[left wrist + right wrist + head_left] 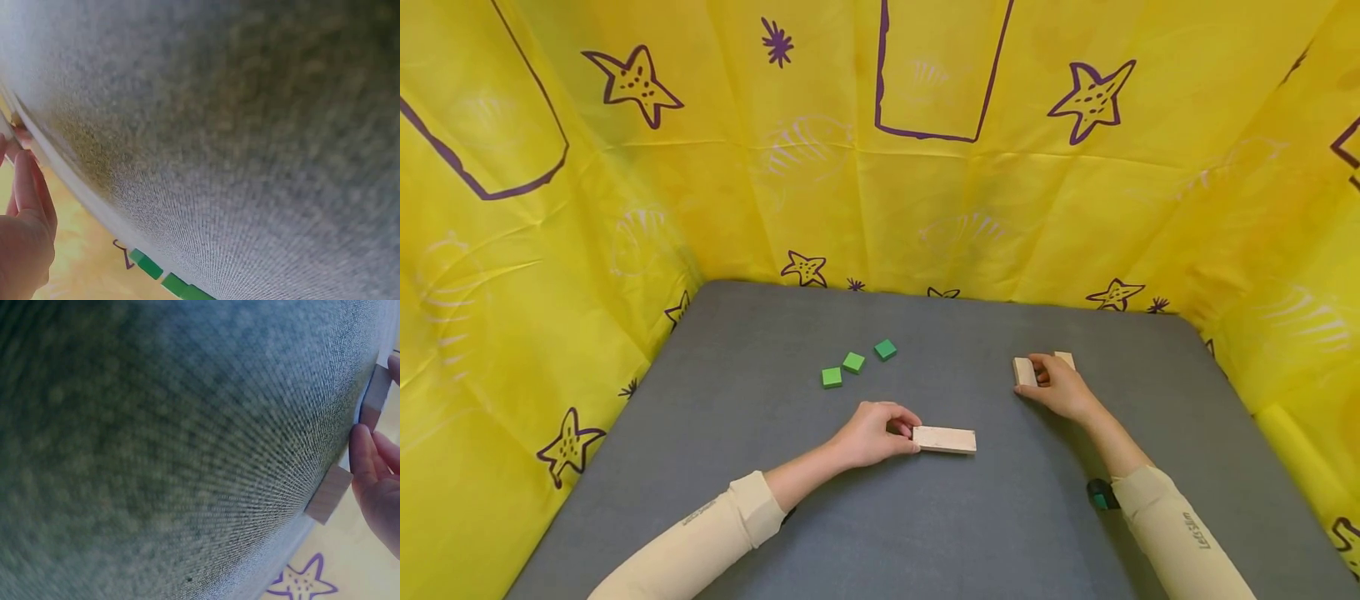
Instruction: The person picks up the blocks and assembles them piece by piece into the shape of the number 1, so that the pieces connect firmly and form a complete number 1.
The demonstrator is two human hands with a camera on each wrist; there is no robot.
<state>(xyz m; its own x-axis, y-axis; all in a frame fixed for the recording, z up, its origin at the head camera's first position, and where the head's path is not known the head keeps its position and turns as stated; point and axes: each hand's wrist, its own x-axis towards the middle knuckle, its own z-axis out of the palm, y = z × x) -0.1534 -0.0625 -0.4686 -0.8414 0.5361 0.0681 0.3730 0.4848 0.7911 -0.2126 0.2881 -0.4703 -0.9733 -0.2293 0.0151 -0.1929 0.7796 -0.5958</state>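
Slightly right of the table's middle, a plain wooden block lies with its long side running left to right. My left hand pinches its left end between thumb and fingers. Farther right and back, my right hand grips a second wooden block by its ends. In the right wrist view, fingertips touch both ends of that held block. A third wooden block is partly hidden behind the right hand; the right wrist view shows this block beside the hand, apart from the fingers.
Three small green tiles lie in a slanting row on the grey table, left of the blocks and beyond the left hand. Yellow cloth printed with starfish hangs along the back and both sides.
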